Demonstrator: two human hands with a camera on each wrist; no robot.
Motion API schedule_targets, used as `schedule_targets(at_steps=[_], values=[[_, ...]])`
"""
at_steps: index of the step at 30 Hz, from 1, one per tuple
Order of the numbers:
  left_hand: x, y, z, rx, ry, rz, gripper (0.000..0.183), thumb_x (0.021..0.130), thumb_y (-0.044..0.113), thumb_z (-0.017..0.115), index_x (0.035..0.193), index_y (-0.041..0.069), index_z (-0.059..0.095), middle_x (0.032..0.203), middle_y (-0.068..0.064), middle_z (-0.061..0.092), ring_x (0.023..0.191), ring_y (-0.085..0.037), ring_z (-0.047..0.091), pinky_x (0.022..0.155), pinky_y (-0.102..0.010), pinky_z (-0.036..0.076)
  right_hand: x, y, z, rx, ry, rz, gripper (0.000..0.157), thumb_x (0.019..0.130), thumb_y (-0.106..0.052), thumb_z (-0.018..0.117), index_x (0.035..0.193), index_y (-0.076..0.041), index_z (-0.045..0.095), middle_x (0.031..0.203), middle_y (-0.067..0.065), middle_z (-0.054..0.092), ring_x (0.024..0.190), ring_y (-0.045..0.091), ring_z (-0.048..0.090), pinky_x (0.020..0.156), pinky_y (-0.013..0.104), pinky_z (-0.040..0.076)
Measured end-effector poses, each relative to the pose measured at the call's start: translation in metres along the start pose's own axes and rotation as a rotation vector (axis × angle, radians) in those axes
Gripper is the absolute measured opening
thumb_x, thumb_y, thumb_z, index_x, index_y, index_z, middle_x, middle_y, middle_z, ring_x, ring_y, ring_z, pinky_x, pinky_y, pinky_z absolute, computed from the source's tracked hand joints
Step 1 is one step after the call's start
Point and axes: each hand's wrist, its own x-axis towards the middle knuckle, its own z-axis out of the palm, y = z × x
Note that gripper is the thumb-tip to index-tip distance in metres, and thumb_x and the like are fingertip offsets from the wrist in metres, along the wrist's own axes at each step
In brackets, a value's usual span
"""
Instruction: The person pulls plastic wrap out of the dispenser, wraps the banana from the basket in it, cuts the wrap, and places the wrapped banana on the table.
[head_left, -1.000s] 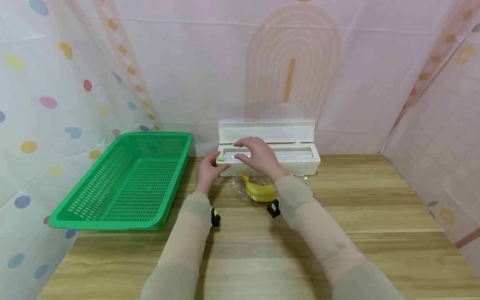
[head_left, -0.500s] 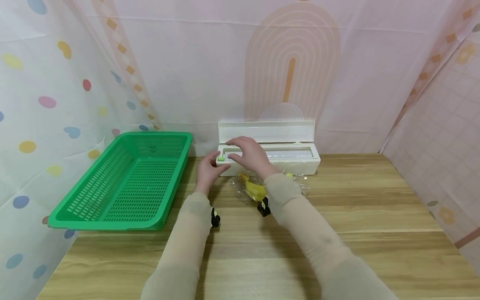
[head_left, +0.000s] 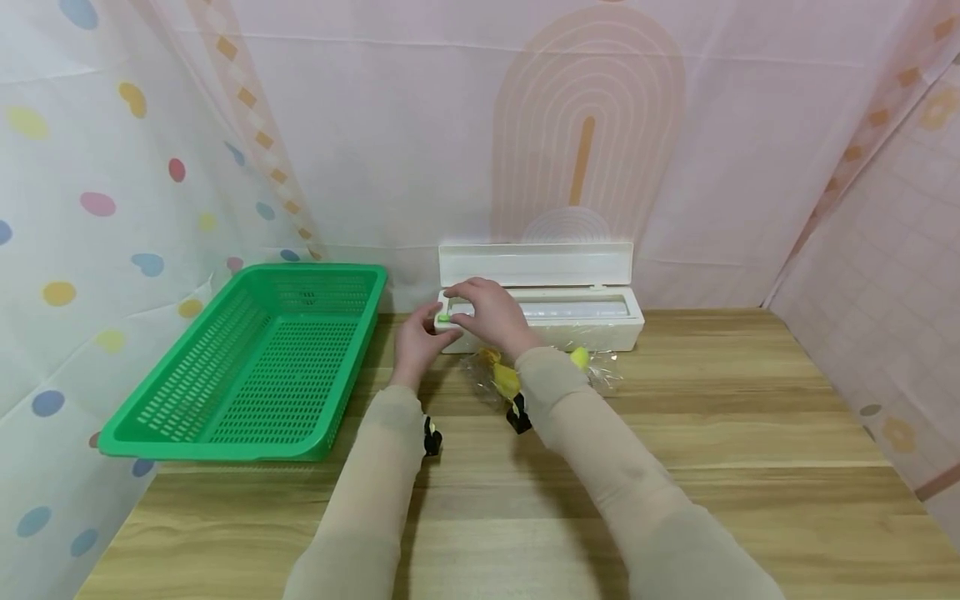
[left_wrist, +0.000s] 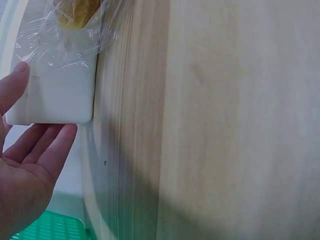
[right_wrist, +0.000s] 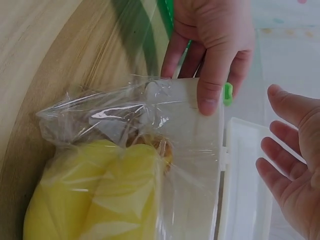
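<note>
A white cling film dispenser (head_left: 600,337) stands at the back of the table, its lid (head_left: 536,265) raised and a pale roll showing inside. My left hand (head_left: 415,346) holds its left end, thumb on the front face and fingers against the end wall. Beside that thumb sits a small green slide cutter (right_wrist: 228,94). Over the dispenser's left part hovers my right hand (head_left: 495,315), fingers spread and holding nothing; the right wrist view shows it apart from the slider. Yellow bananas (right_wrist: 100,195) lie before the dispenser under clear cling film (right_wrist: 110,117), partly hidden by my right wrist in the head view.
On the left of the table is a green perforated basket (head_left: 352,383), a short way from my left hand. A patterned cloth (head_left: 405,167) hangs right behind the dispenser. Wooden tabletop (head_left: 750,433) extends to the right and front.
My right hand has moved left along the dispenser, towards the green slider, uncovering more of the roll. The left hand has kept its hold on the end.
</note>
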Motion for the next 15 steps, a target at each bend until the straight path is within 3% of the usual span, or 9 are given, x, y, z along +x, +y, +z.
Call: schedule_targets(at_steps=[8, 15], values=[[0.0014, -0.0008, 0.001, -0.002, 0.0, 0.015, 0.062, 0.084, 0.015, 0.081, 0.139, 0.002, 0.055, 0.117, -0.023, 0.067, 0.106, -0.031, 0.064, 0.087, -0.041, 0.054, 0.0011, -0.0006, 0.0057, -0.013, -0.03, 0.014, 0.037, 0.094, -0.021, 0.07, 0.13, -0.015, 0.064, 0.13, 0.004, 0.061, 0.121, 0.023, 0.055, 0.103, 0.036, 0.044], [0.0021, -0.0016, 0.0033, 0.035, 0.014, 0.007, 0.059, 0.085, 0.016, 0.079, 0.138, 0.006, 0.057, 0.117, -0.02, 0.068, 0.106, -0.03, 0.064, 0.088, -0.041, 0.053, 0.0043, -0.004, 0.0096, -0.108, -0.053, -0.015, 0.033, 0.094, -0.019, 0.071, 0.127, -0.019, 0.067, 0.133, 0.003, 0.06, 0.124, 0.024, 0.053, 0.103, 0.036, 0.044]])
